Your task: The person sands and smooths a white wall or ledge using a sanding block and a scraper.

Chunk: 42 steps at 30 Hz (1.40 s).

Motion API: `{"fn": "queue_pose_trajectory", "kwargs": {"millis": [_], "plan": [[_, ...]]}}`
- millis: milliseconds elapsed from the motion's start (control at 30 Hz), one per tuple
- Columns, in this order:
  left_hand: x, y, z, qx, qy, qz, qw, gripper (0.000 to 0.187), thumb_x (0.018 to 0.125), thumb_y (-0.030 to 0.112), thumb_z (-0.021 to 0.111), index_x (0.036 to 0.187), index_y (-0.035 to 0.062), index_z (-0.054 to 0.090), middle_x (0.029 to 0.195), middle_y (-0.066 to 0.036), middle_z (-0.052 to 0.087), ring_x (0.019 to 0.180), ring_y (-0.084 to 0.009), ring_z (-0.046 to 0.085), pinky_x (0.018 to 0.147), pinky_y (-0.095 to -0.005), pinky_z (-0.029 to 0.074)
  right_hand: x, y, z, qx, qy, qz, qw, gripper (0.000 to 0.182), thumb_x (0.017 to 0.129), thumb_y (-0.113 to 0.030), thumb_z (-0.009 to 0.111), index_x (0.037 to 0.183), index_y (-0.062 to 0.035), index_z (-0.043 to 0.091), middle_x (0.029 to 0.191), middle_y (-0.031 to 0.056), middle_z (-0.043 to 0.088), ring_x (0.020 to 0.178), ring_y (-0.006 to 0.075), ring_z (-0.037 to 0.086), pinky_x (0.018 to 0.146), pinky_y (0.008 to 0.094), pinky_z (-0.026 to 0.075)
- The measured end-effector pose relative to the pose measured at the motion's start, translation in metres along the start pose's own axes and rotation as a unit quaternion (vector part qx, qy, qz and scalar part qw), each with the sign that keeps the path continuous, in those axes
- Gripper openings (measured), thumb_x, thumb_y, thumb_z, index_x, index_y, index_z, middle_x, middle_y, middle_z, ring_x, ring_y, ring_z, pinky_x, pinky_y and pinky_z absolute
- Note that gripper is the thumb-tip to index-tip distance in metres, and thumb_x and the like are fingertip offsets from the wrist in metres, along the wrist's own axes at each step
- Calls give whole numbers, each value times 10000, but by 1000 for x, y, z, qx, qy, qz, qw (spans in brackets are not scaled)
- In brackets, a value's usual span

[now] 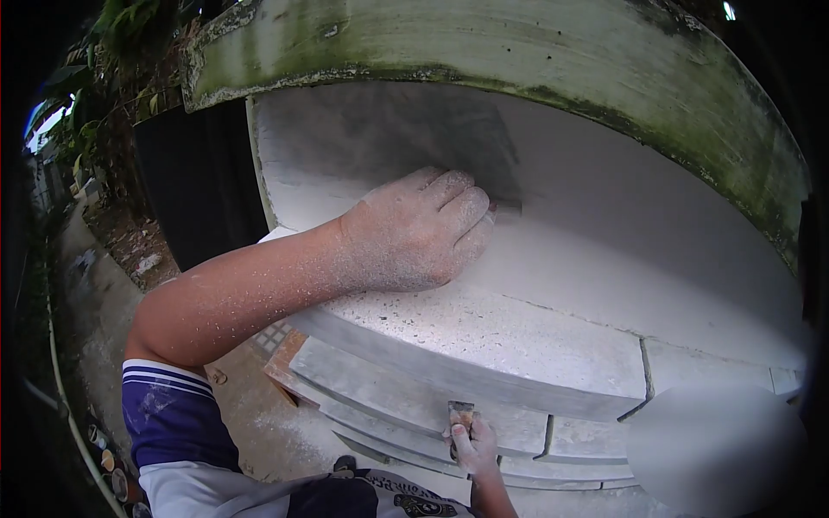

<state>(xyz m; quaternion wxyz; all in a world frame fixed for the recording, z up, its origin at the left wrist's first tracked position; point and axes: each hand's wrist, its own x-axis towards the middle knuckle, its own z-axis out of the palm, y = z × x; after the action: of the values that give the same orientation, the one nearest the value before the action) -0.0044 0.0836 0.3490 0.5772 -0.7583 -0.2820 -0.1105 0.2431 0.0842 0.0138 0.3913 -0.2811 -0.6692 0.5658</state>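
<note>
Head view: left hand [421, 231] clenched; right hand [473, 445] grips scraper [461, 409], long axis pointing forward.

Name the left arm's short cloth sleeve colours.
The sleeve is purple, then white further up, with white stripes at its cuff; best in head view.

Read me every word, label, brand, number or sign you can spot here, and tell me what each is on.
No text reads clearly.
Shirt: a curved line of letters and a dark badge, too small and blurred to read.
Tool in the right hand: no readable marking.
Containers at lower left: no readable label.
</note>
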Motion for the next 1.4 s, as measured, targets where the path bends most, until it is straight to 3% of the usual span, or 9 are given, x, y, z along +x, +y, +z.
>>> {"fn": "queue_pose_trajectory", "kwargs": {"millis": [200,400,500,733,933,967,1067,1200,1400], "plan": [[-15,-36,-4,15,45,-93,995,299,753,84,687,1027,-33,678,886,-111,612,876,-275,658,706,-366,580,-2,9,9,61,50,-17,997,291,1034,-294,600,1077,-6,596,804,58,639,673,126,599,622,275,499],[-8,-13,1,-23,32,43,998,313,740,71,701,1029,-47,682,880,-107,602,828,-263,650,681,-363,585,0,6,8,31,57,19,998,288,1029,-292,615,1084,-11,589,816,52,634,684,124,590,637,272,496],[-3,-36,-6,34,79,-73,994,335,736,103,692,1034,-49,686,884,-112,605,834,-262,651,689,-362,586,-1,15,9,43,70,3,997,306,1025,-308,624,1094,-11,591,814,51,632,675,125,588,629,268,487],[-4,-14,5,10,18,42,999,319,761,127,655,1029,-42,693,899,-122,622,854,-264,658,738,-360,594,-1,13,17,84,106,-15,991,308,1016,-322,643,1081,-27,585,803,46,627,657,125,579,617,270,479],[-4,-46,-9,60,67,-104,990,312,758,127,649,1020,-38,692,901,-115,625,861,-255,663,719,-347,595,-1,15,20,94,123,-16,988,281,1013,-306,647,1064,-38,581,785,43,619,634,124,572,596,261,470],[-5,-48,-1,53,106,-87,989,281,753,132,657,978,-34,689,892,-115,617,853,-256,660,659,-335,586,-1,14,20,97,126,-17,987,273,1012,-300,647,1061,-39,581,782,43,618,629,124,570,592,259,468],[-5,-28,2,8,50,-4,999,262,753,130,671,957,-33,681,882,-114,606,840,-253,654,622,-325,578,0,12,20,97,128,-9,987,254,1012,-283,643,1053,-40,582,776,46,618,616,124,567,580,257,466],[-2,-16,8,-18,65,61,996,293,735,137,679,971,-36,684,897,-111,600,833,-239,651,646,-313,588,0,7,20,95,134,-6,986,254,1010,-282,643,1044,-37,583,768,48,619,606,121,565,572,258,465],[0,-41,1,89,112,-82,986,316,737,150,692,998,-28,696,925,-104,602,806,-211,650,625,-311,579,1,11,22,90,141,-14,986,286,1004,-305,658,1040,-31,581,760,49,619,604,119,565,569,256,464]]}}
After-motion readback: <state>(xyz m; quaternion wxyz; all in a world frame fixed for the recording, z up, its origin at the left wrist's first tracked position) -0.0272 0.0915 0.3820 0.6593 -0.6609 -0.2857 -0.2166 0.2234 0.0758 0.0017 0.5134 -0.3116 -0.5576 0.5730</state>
